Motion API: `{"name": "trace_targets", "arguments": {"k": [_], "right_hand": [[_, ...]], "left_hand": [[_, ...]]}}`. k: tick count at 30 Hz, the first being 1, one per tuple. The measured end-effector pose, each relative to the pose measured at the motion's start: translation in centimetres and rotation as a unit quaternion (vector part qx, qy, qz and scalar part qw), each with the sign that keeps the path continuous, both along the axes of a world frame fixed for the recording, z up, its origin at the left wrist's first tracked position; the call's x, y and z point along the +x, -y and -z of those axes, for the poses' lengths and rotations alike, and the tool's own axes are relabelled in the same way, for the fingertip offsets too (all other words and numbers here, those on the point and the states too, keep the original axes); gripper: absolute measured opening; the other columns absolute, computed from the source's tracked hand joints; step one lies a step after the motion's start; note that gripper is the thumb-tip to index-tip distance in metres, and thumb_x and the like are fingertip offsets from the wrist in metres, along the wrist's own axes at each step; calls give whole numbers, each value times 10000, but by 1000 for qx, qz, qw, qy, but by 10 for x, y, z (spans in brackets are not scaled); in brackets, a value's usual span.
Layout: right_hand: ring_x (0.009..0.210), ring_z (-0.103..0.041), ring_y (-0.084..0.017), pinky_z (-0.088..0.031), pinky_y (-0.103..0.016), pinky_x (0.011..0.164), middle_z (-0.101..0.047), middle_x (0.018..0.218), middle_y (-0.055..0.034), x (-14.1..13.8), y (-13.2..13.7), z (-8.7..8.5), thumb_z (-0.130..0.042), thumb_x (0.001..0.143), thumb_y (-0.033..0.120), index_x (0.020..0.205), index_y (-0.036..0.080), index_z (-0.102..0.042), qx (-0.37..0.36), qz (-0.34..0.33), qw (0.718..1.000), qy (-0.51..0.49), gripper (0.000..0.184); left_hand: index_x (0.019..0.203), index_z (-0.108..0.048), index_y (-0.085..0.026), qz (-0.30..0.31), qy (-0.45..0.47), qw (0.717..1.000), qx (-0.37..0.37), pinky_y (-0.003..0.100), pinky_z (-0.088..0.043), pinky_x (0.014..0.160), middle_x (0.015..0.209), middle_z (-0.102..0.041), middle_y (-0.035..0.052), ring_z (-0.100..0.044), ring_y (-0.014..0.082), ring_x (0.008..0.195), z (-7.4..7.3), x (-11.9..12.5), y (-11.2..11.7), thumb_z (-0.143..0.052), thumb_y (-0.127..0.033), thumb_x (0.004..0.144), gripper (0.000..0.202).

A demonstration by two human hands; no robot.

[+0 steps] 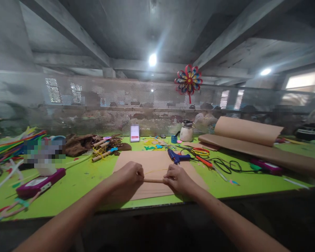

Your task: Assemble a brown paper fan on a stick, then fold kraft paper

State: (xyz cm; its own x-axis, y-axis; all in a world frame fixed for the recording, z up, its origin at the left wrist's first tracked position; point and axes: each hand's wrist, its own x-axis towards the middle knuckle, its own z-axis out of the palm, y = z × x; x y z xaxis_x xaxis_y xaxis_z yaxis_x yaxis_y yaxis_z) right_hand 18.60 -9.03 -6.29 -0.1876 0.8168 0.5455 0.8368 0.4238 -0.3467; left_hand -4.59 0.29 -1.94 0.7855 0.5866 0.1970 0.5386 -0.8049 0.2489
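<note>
A thin brown paper tube [153, 180] lies level between my hands, low over a sheet of brown kraft paper [144, 159]. My left hand [132, 172] is closed on the tube's left end, and my right hand [177, 177] pinches its right end. Just behind the tube a thin yellow strand [156, 170] curves from one hand toward the other; whether either hand grips it I cannot tell. Several dark lines cross the sheet near the table's front edge. Beyond my right hand, a blue glue gun [179, 156] rests on the sheet's far right corner.
Right of the sheet lie orange-handled scissors [204, 161], a black cable [227, 165] and a large roll of kraft paper [248, 131]. Left are a purple box [40, 183] and paper tubes tied with yellow string [103, 151]. A phone [134, 133] and a white jug [186, 133] stand behind.
</note>
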Motion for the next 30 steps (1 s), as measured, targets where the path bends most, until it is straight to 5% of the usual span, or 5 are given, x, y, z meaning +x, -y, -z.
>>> {"name": "trace_targets", "arguments": {"k": [7,19,30], "right_hand": [[647,-505,-106,-353,-217,573,-537,666,-6,5,-2,-9,-677,799,224,676,164,-729,-20,-39,999,27,147],[683,-504,-126,-353,-237,607,-562,723,-37,14,-6,-4,-564,887,300,779,162,-732,-13,-61,995,76,243],[716,-520,-141,-376,-238,629,-571,759,-49,15,-5,-1,-591,866,280,770,148,-686,-3,-73,996,50,189]], "left_hand": [[887,-724,-188,22,-29,995,-90,202,-421,578,729,-686,-3,-606,146,668,-14,5,-19,-660,-260,652,254],[807,-770,-226,66,-57,989,-119,221,-396,617,742,-639,13,-560,151,701,-23,7,-26,-688,-329,659,198],[894,-759,-203,62,-53,985,-151,209,-397,609,768,-677,13,-572,149,699,-12,2,-38,-702,-370,662,292]]}}
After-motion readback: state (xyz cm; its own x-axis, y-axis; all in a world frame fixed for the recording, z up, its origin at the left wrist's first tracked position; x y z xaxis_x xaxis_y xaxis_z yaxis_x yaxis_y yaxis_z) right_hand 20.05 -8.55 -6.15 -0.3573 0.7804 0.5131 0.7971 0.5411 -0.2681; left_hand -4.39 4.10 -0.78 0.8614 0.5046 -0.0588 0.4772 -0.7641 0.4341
